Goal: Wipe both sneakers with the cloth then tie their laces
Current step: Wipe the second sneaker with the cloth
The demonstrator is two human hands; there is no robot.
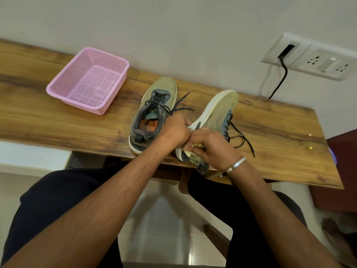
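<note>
At the near edge of the table [58, 117], the right sneaker [214, 120] lies tipped on its side. The left hand [174, 129] steadies its sole while the right hand [207, 147] pinches a yellow cloth [197, 145] against the heel. Best to hold firmly and rub along the midsole. The left sneaker [154, 111] stands upright beside it, laces loose.

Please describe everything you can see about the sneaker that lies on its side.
The tilted sneaker lies on its side near the front edge of the wooden table, its white, worn sole facing left, toe pointing away. The upper looks like olive-green mesh with grey trim. Its black laces hang loose, untied, on the table. Both hands, left hand and right hand, grip its heel part.
</note>
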